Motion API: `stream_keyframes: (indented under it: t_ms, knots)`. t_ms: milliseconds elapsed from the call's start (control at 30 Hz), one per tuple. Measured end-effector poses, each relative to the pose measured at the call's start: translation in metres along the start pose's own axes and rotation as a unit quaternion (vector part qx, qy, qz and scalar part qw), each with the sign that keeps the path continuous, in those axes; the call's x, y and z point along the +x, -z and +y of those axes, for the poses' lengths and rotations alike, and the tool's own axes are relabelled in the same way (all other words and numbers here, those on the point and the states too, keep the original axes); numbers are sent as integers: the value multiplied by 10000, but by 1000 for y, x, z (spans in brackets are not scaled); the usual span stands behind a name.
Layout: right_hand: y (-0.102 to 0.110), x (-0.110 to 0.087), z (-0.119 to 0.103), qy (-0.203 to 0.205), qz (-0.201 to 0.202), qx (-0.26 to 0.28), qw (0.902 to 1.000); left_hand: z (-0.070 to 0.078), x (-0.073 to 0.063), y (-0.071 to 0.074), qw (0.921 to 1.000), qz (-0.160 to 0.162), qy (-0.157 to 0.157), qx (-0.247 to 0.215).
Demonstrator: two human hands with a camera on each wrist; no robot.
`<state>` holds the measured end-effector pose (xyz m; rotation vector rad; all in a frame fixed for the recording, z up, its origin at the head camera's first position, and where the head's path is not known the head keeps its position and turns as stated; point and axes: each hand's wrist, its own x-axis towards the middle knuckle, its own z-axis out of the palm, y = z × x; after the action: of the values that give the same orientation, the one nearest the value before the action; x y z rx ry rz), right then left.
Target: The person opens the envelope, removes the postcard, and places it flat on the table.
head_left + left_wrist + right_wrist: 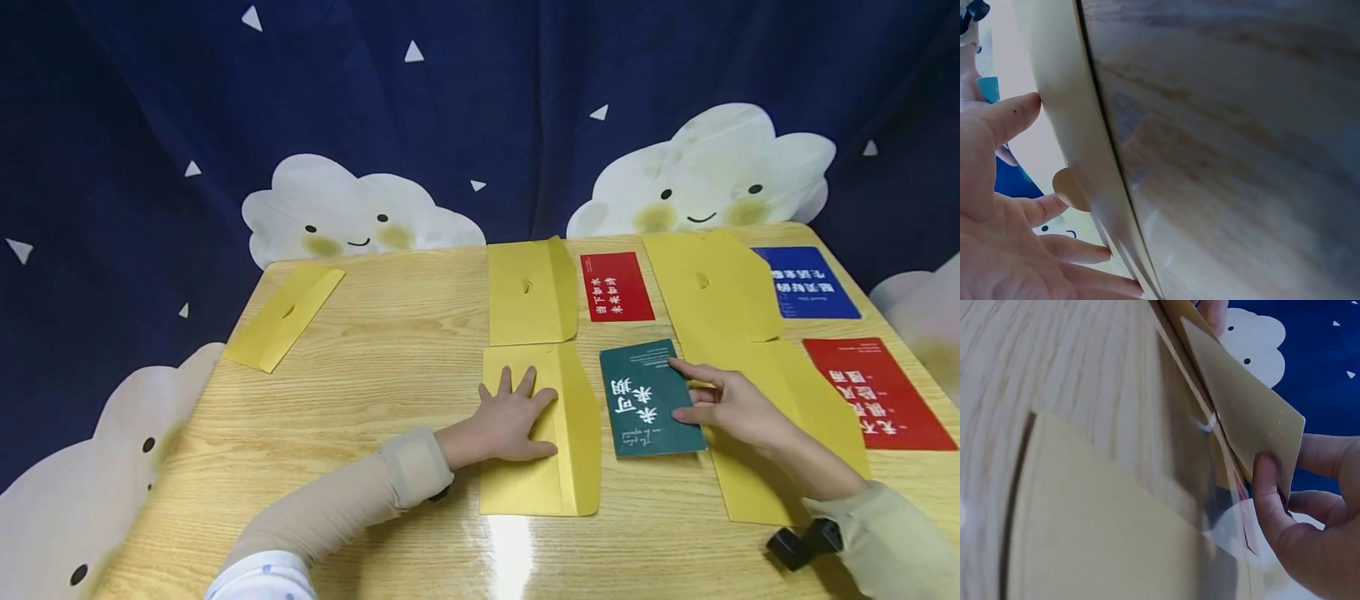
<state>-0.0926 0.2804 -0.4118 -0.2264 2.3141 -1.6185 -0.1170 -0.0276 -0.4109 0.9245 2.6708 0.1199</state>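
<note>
My left hand (513,417) lies with fingers spread on a yellow envelope (517,492) at the front middle of the table, its flap unfolded to the right. In the left wrist view the fingertips (1032,106) touch the envelope's surface. A dark green card (637,417) with white writing is pinched by my right hand (738,408) at its right edge, thumb on one face and fingers on the other. The card is tilted between that envelope and another yellow envelope (757,475) on the right. Its pale back (1254,406) shows in the right wrist view.
Behind these lie two more flap-open envelopes (517,317) (690,292), with a small red card (618,287) between them. A blue card (813,287) and a larger red card (892,417) are at the right. A closed yellow envelope (277,329) sits far left. A dark blue cloth (450,108) hangs behind the table.
</note>
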Motion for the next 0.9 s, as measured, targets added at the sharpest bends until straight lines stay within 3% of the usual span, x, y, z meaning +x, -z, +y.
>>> stream_keyframes:
  t_ms: [133, 233, 367, 567, 767, 900]
  knots:
    - [-2, 4, 5, -68, 32, -196, 9998, -1, 0, -1, 10000, 14, -17, -1]
    - [-3, 7, 8, -51, 198, -866, 9960, -1, 0, -1, 10000, -6, -1, -1]
    - [-6, 10, 7, 10, 460, -1974, 9792, 0, 0, 0, 10000, -54, 34, -2]
    - [-9, 10, 4, 327, 831, -3089, 9469, 0, -1, 1, 10000, -62, 40, -15]
    - [-14, 9, 0, 391, 1013, -3652, 9246, 0, -1, 1, 10000, -42, 39, -17]
    - [-16, 8, -1, 409, 1084, -3768, 9190, -1, -1, 1, 10000, -6, 20, -51]
